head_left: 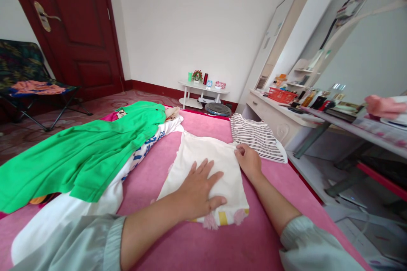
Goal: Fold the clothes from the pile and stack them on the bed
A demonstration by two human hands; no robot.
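A white garment [219, 152] with yellow patches and pink tassels along its near edge lies folded on the pink bed cover [206, 123]. My left hand [199, 188] rests flat on it, fingers spread. At the garment's far right corner, my right hand [249, 161] pinches the cloth between thumb and curled fingers. Just beyond that hand lies a folded black-and-white striped garment [256, 135]. To the left, a green garment [104, 144] is spread over white clothing with blue lettering [143, 152].
A dressing table [280, 114] with a red basket [281, 95] and bottles stands at the right. Beyond the bed is a small white table [203, 87]. A folding chair [34, 80] holding orange cloth stands at the left, near a dark red door [70, 29].
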